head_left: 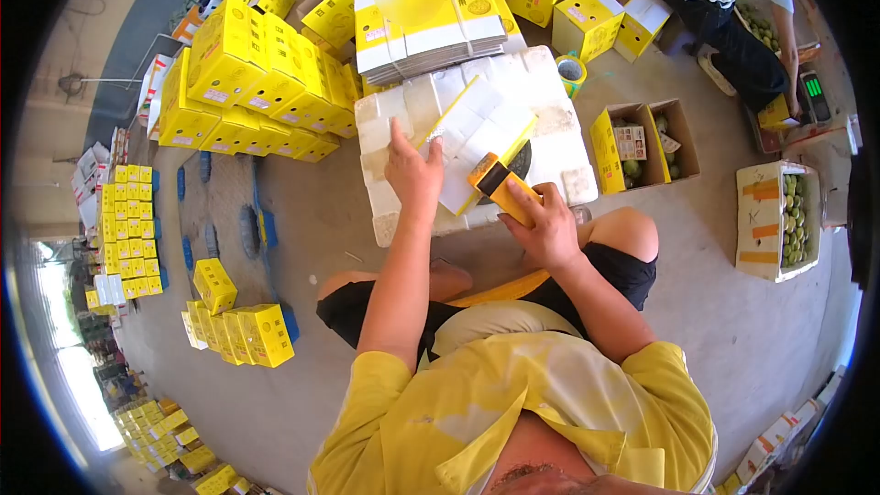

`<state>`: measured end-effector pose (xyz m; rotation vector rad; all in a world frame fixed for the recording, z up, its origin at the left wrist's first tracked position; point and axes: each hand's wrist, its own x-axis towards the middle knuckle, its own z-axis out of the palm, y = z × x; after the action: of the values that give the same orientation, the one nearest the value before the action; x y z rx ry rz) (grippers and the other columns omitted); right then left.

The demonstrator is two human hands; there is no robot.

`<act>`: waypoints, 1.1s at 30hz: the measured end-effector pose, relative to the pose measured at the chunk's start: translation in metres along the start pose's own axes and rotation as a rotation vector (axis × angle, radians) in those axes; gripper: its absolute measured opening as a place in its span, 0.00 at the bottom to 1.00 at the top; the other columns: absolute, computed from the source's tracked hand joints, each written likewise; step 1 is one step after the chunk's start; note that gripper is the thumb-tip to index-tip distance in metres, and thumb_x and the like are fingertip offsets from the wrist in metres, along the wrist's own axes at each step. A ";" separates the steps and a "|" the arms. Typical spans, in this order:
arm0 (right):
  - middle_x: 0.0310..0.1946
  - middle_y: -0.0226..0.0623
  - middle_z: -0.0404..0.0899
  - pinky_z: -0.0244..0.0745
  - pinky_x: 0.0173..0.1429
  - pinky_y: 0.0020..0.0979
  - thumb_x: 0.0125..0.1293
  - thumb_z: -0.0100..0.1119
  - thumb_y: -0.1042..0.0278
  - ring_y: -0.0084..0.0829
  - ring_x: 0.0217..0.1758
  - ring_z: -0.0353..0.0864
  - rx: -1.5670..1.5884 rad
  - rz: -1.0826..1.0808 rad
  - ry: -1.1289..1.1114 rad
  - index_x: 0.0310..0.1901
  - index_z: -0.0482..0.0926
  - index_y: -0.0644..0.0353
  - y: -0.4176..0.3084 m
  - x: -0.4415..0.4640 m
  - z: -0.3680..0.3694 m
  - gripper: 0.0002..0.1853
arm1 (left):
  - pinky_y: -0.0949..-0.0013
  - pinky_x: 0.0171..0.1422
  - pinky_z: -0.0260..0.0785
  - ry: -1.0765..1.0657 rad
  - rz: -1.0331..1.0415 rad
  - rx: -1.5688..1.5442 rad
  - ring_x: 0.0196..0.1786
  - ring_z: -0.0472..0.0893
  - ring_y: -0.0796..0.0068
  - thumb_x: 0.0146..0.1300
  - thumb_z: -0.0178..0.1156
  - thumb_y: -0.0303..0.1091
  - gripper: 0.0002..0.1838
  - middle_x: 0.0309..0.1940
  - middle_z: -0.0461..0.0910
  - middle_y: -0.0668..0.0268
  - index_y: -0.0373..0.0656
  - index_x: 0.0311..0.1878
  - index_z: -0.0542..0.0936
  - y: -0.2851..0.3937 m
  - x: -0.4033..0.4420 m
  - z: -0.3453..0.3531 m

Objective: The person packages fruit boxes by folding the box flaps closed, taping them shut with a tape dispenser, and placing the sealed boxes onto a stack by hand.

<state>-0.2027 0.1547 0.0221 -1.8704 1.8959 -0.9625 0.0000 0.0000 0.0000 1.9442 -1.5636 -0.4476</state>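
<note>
My right hand [548,236] is wrapped round a yellow-orange handheld tool [504,189] with a dark band near its front end; its exact kind is unclear. That front end sits over a flat white-and-yellow carton [481,128] lying on a white foam box [568,142]. At the carton's left edge is my left hand [414,174], index finger stretched out and thumb apart, the thumb beside the carton edge. A dark round thing [520,163] lies partly hidden under the carton. Behind it rises a stack of flattened yellow cartons [431,46].
Yellow boxes [247,82] are piled at the left, and more [261,335] stand lower left. A tape roll [571,71] is by the foam box's far corner. At right are an open carton of fruit [632,142], a fruit crate [761,220] and another person [742,27] near a scale [813,92].
</note>
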 end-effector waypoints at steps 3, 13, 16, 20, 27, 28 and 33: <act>0.46 0.42 0.75 0.83 0.41 0.41 0.55 0.78 0.58 0.45 0.41 0.83 -0.016 -0.013 0.023 0.67 0.78 0.34 0.006 -0.001 -0.007 0.36 | 0.50 0.67 0.69 -0.008 0.397 0.239 0.65 0.76 0.55 0.65 0.67 0.45 0.33 0.66 0.75 0.55 0.39 0.68 0.71 0.004 0.008 0.014; 0.39 0.44 0.72 0.81 0.46 0.44 0.61 0.70 0.57 0.48 0.42 0.81 -0.148 0.107 -0.237 0.71 0.72 0.33 0.014 -0.036 -0.057 0.35 | 0.42 0.58 0.73 -0.492 0.273 0.510 0.53 0.84 0.43 0.79 0.34 0.59 0.30 0.54 0.83 0.50 0.43 0.55 0.74 0.029 0.047 0.022; 0.40 0.48 0.73 0.81 0.48 0.44 0.60 0.71 0.58 0.50 0.42 0.82 -0.247 0.083 -0.250 0.70 0.75 0.35 0.023 -0.048 -0.062 0.33 | 0.43 0.59 0.73 -0.482 0.272 0.509 0.56 0.83 0.45 0.79 0.34 0.59 0.30 0.57 0.81 0.50 0.43 0.56 0.74 0.026 0.048 0.023; 0.38 0.45 0.73 0.81 0.45 0.44 0.61 0.67 0.59 0.46 0.42 0.82 -0.267 0.056 -0.319 0.65 0.77 0.39 0.024 -0.036 -0.055 0.28 | 0.43 0.59 0.73 -0.489 0.284 0.488 0.56 0.83 0.45 0.79 0.33 0.59 0.30 0.57 0.81 0.51 0.43 0.57 0.74 0.028 0.050 0.021; 0.40 0.46 0.77 0.80 0.44 0.41 0.62 0.63 0.63 0.44 0.43 0.83 -0.369 0.089 -0.460 0.63 0.78 0.46 0.016 -0.003 -0.044 0.25 | 0.42 0.58 0.72 -0.495 0.275 0.510 0.56 0.82 0.45 0.79 0.31 0.60 0.31 0.57 0.82 0.52 0.44 0.55 0.74 0.029 0.050 0.021; 0.40 0.46 0.77 0.80 0.44 0.41 0.62 0.63 0.63 0.44 0.43 0.83 -0.365 0.096 -0.455 0.63 0.78 0.46 0.015 -0.001 -0.043 0.25 | 0.42 0.58 0.72 -0.496 0.280 0.509 0.56 0.82 0.45 0.79 0.31 0.60 0.31 0.56 0.82 0.52 0.43 0.54 0.74 0.028 0.050 0.022; 0.37 0.41 0.81 0.81 0.45 0.39 0.61 0.62 0.65 0.41 0.45 0.84 -0.374 0.043 -0.457 0.52 0.84 0.53 0.018 0.015 -0.023 0.16 | 0.42 0.59 0.71 -0.468 0.305 0.494 0.55 0.82 0.43 0.79 0.31 0.60 0.31 0.55 0.82 0.51 0.43 0.54 0.74 0.024 0.051 0.027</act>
<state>-0.2329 0.1439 0.0305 -2.0150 1.9000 -0.1390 -0.0216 -0.0591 -0.0004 1.9820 -2.4192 -0.4346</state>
